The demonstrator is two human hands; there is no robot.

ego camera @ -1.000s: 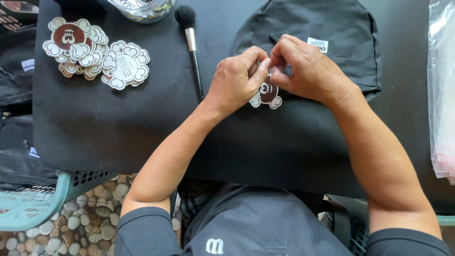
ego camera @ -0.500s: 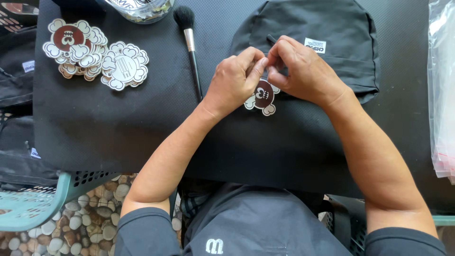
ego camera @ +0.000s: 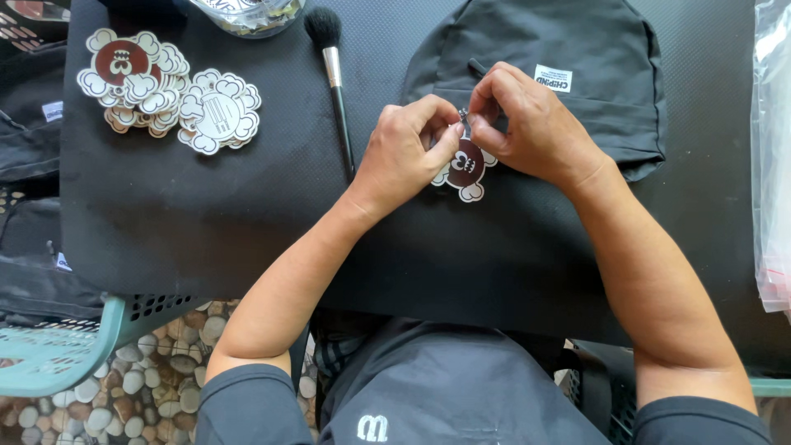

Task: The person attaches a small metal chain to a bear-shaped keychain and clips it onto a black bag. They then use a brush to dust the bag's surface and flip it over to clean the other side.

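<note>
Nearest, at the bottom of the frame, we note our dark shirt and both forearms reaching up to the black table (ego camera: 206, 222). At centre, our left hand (ego camera: 404, 152) and right hand (ego camera: 531, 128) meet, fingertips pinched together on a small metal clasp at the top of a flower-shaped tag (ego camera: 464, 169), cream-edged with a brown face. The tag lies on the lower edge of a folded black garment (ego camera: 577, 49), which fills the upper right. Just left of our left hand lies a makeup brush (ego camera: 334, 74), bristles toward the top edge. At the upper left sits a stack of matching tags (ego camera: 165, 91). At the lower left, a teal plastic basket (ego camera: 58, 354) stands over pebble flooring. A clear plastic bag (ego camera: 774, 148) runs along the right edge.
</note>
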